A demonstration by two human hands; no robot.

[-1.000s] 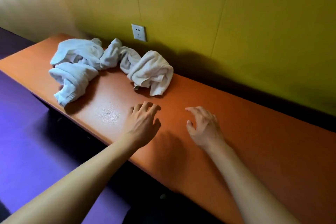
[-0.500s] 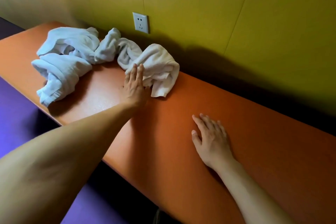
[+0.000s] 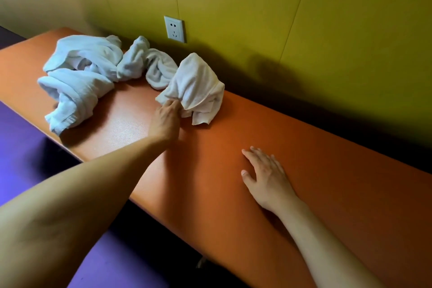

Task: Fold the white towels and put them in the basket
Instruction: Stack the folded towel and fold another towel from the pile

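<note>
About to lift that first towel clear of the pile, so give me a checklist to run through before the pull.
1. Left hand pinching the nearest white towel: ok, fingers closed on its lower edge.
2. Towel free of the other towels: not ok, it touches the twisted one behind it.
3. Right hand free to help: ok, flat and empty on the orange table.
4. Bare table for folding: ok, in front of the right hand.
5. Basket within reach: cannot tell, none in view.
</note>
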